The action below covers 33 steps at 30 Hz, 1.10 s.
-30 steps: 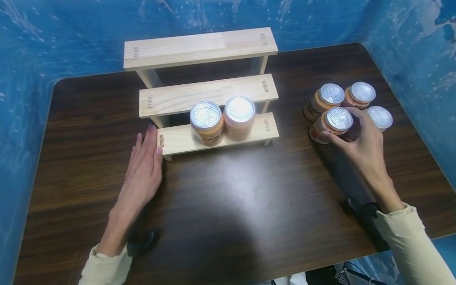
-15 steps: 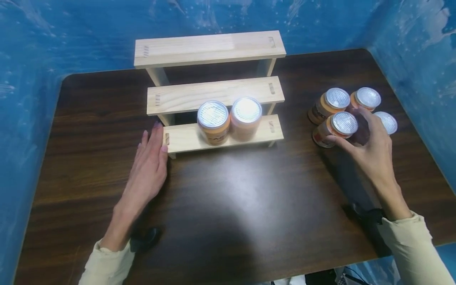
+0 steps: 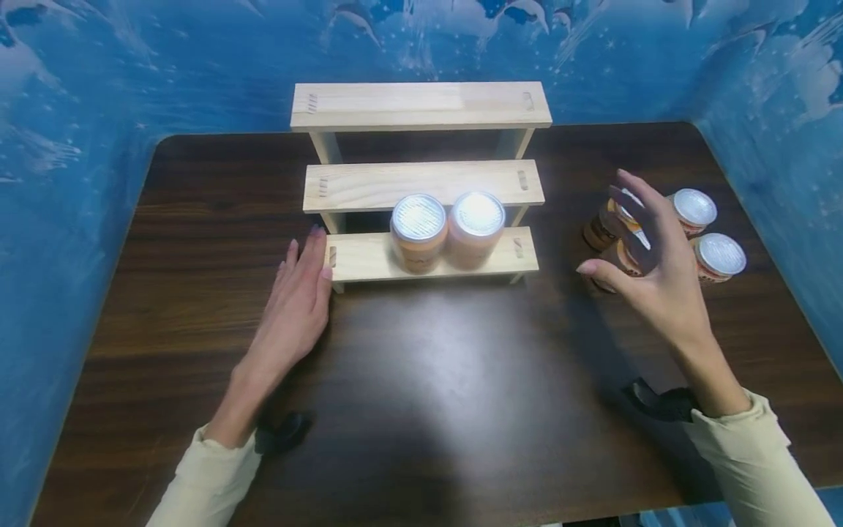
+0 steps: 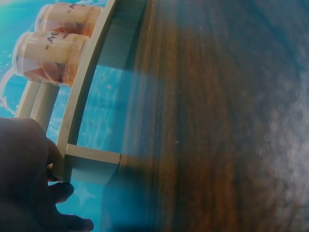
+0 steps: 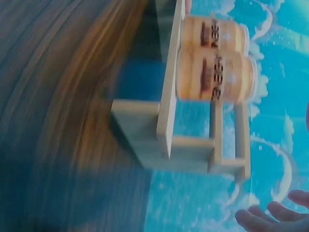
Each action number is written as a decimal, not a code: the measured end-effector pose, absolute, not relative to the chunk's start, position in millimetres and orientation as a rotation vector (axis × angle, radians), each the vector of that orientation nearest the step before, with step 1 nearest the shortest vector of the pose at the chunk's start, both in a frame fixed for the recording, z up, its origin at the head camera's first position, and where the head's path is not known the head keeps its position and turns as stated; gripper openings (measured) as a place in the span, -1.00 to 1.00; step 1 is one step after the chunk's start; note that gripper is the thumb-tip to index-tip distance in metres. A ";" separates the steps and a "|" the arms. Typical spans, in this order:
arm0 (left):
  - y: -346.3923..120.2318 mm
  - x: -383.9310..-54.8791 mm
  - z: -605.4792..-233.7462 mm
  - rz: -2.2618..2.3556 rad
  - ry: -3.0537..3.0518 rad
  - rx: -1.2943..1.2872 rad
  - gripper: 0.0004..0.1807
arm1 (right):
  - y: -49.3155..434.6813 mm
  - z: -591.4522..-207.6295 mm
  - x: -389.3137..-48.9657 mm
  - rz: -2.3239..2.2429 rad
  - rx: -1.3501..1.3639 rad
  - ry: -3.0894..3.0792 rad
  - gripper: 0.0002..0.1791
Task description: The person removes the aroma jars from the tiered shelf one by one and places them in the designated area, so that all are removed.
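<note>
My left hand [image 3: 296, 311] lies with straight fingers against the left end of the lowest tier of a pale wooden three-tier rack [image 3: 362, 256]. Two clear jars with silver lids and orange contents stand side by side on that tier: the left jar [image 3: 419, 234] and the right jar [image 3: 476, 230]. Over a cluster of similar jars at the right, my right hand [image 3: 672, 285] is spread, thumb apart from the fingers, holding nothing. It partly hides a near jar [image 3: 617, 258] and a far jar [image 3: 599, 233]. Beyond it stand two more jars [image 3: 719, 256].
A dark wood-grain table [image 3: 408, 380] carries everything. Blue patterned sheeting [image 3: 217, 66] rises behind and along both sides. The rack's middle tier [image 3: 369, 187] and top tier [image 3: 421, 99] stand stepped behind the lowest one.
My right hand has come away from the near jar and spread its fingers wider, uncovering the right-hand jars. My left hand keeps its place at the rack. The head view has shifted.
</note>
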<state>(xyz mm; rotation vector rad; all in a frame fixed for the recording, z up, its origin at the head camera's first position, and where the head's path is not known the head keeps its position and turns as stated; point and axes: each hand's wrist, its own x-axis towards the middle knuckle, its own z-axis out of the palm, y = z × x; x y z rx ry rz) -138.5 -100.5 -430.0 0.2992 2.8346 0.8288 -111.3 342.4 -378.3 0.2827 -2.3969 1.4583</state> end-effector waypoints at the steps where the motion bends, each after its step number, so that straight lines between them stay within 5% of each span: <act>1: -100.3 -138.5 -430.0 0.825 2.836 0.301 -0.30 | 337.8 -378.3 -112.8 1.474 0.306 -2.395 0.10; 23: -100.2 -137.7 -430.0 0.800 2.841 0.265 -0.30 | 276.5 -408.2 -141.7 1.992 0.472 -2.352 0.02; 33: -98.8 -139.3 -429.9 0.802 2.842 0.263 -0.30 | 259.6 -410.6 -153.7 1.878 0.402 -2.458 -0.03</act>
